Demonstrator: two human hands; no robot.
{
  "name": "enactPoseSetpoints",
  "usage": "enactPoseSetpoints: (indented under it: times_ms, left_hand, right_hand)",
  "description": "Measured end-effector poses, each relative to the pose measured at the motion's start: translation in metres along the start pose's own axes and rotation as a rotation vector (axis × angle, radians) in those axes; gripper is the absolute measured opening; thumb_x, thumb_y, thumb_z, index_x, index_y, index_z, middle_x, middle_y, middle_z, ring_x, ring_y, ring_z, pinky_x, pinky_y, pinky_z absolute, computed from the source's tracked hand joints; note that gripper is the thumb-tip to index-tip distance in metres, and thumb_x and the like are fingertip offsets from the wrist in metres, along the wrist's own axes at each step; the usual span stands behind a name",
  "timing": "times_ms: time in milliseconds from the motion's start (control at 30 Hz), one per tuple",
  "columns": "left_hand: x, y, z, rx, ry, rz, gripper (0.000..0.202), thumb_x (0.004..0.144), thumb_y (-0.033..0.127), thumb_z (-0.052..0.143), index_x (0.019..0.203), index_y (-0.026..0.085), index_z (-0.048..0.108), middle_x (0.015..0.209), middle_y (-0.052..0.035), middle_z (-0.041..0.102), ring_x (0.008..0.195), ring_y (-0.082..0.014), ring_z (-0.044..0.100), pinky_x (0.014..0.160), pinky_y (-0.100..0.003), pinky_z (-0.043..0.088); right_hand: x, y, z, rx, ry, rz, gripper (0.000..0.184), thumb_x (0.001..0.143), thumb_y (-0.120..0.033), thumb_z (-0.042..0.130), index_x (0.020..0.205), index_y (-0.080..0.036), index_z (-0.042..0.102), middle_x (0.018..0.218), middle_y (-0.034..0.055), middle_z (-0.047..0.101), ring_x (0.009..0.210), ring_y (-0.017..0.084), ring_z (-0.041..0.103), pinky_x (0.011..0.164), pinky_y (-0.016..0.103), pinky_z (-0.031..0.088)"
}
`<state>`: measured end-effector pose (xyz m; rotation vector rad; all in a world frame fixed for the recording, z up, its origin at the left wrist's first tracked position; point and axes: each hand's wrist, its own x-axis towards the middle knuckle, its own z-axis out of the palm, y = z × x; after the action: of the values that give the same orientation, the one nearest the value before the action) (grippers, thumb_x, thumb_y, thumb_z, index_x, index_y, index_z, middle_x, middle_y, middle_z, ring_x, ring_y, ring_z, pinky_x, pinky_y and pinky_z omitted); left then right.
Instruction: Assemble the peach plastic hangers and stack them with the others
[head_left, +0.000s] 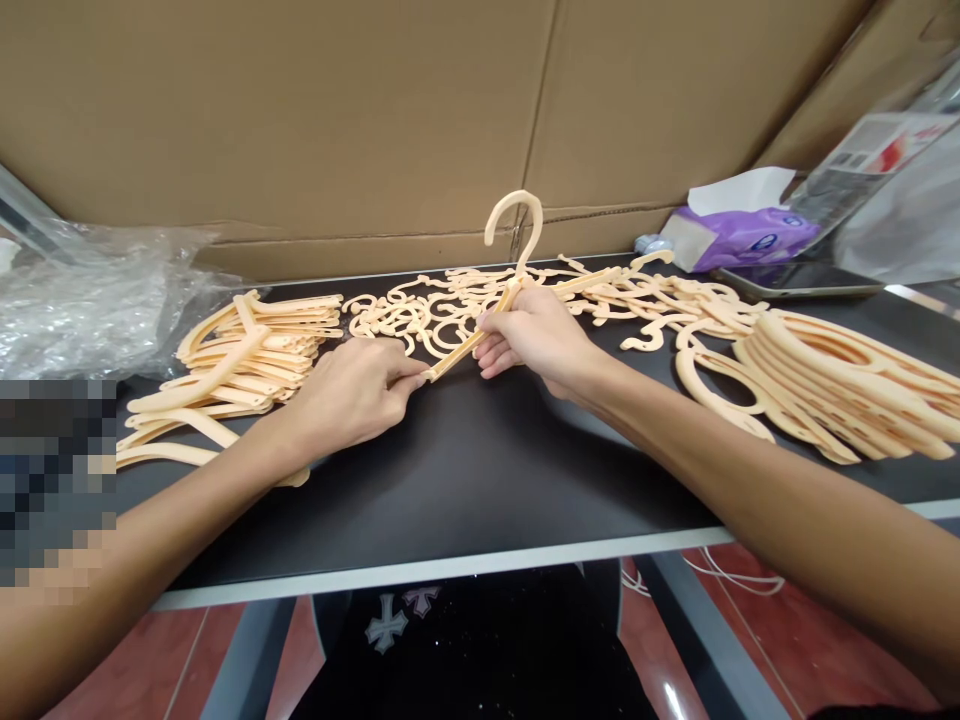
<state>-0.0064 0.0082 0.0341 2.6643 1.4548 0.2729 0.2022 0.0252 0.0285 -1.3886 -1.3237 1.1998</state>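
A: Hands, pls?

B: Both busy w/ 1 pc. The bare L hand (360, 385) pinches the low tip of a pale-peach plastic hanger (512, 293), thumb vs. fingers; the bare R hand (536, 335) grips it just under its curved hook.

A: And where's it at?

B: Approx. centre, held over the flat black tabletop (480, 480), hook upright. One arm slopes down to the L hand; the other runs out behind the R hand, above a spread of loose pale-peach plastic hooks (480, 285). Can't tell where that far arm ends, same colour as the stuff behind.

A: Risks?

B: IMO the joint by the hook is no. 1. If the L hand pulls too hard while the R hand holds firm, the arm could twist or pop loose. Also, only the tip's pinched, so it might slip & spring back.

A: Nearby?

B: The L forearm crosses a heap of curved pale-peach plastic pcs (236, 360); a wide swing might knock some off. R forearm's near a fanned stack of broad pale-peach plastic pcs (825, 370); same prob.
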Motion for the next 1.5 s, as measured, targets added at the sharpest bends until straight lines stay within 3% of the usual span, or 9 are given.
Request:
enactPoseSetpoints:
  times_ms: [267,567,800,967,1200,1367,1500]
  left_hand:
    - [-0.006,0.009,0.003,0.242,0.031,-0.006,0.037,0.095,0.026,0.042,0.092,0.021,0.078,0.084,-0.0060,0.066,0.072,-0.0220,0.060,0.058,-0.034,0.029]
    - [-0.008,0.007,0.006,0.230,0.056,0.000,0.035,0.098,0.029,0.042,0.099,0.021,0.076,0.087,-0.0054,0.067,0.078,-0.0233,0.065,0.063,-0.033,0.038]
    - [-0.007,-0.001,0.009,0.168,0.178,0.003,0.031,0.099,0.033,0.041,0.104,0.021,0.069,0.104,-0.0057,0.072,0.092,-0.0247,0.068,0.067,-0.031,0.042]
    - [-0.006,-0.002,0.005,0.150,0.237,-0.053,0.019,0.096,0.036,0.047,0.092,0.022,0.059,0.083,-0.0019,0.071,0.071,-0.0207,0.064,0.059,-0.029,0.033]
    - [-0.007,0.001,0.006,0.117,0.266,-0.015,0.035,0.103,0.045,0.037,0.094,0.023,0.062,0.075,0.0000,0.068,0.062,-0.0177,0.060,0.058,-0.028,0.032]
    - [-0.006,-0.006,0.004,0.046,0.341,0.000,0.036,0.102,0.041,0.040,0.089,0.022,0.067,0.075,-0.0001,0.072,0.062,-0.0168,0.063,0.060,-0.028,0.036]
    - [-0.004,-0.014,0.004,0.033,0.423,-0.039,0.034,0.100,0.041,0.045,0.091,0.022,0.071,0.077,-0.0002,0.075,0.061,-0.0166,0.063,0.059,-0.028,0.037]
  right_hand:
    - [0.001,0.001,0.003,0.016,0.038,0.016,0.014,0.083,-0.011,0.058,0.070,-0.016,0.058,0.057,0.0075,0.067,0.047,0.019,0.066,0.046,0.032,0.061]
    - [0.001,0.001,0.005,0.031,0.055,-0.025,0.017,0.084,-0.011,0.056,0.068,-0.018,0.057,0.053,0.0061,0.066,0.046,0.018,0.066,0.044,0.030,0.060]
    - [-0.001,-0.003,0.004,0.127,0.085,-0.042,0.020,0.086,-0.011,0.055,0.067,-0.018,0.056,0.055,0.0049,0.066,0.046,0.017,0.066,0.046,0.029,0.060]
    - [-0.007,-0.014,0.001,0.274,0.073,-0.099,0.022,0.089,-0.010,0.053,0.069,-0.017,0.055,0.053,0.0029,0.065,0.044,0.015,0.063,0.047,0.027,0.059]
    - [-0.012,-0.013,0.008,0.239,-0.026,-0.087,0.020,0.090,-0.011,0.055,0.071,-0.015,0.057,0.055,0.0031,0.065,0.045,0.015,0.062,0.046,0.027,0.057]
    - [-0.009,-0.011,0.004,0.275,-0.050,-0.062,0.019,0.091,-0.030,0.065,0.078,-0.016,0.062,0.064,0.0056,0.069,0.053,0.015,0.065,0.051,0.027,0.059]
    - [-0.003,-0.011,-0.006,0.459,0.033,-0.038,0.031,0.088,-0.047,0.068,0.096,-0.017,0.064,0.075,0.0080,0.072,0.066,0.019,0.069,0.060,0.031,0.061]
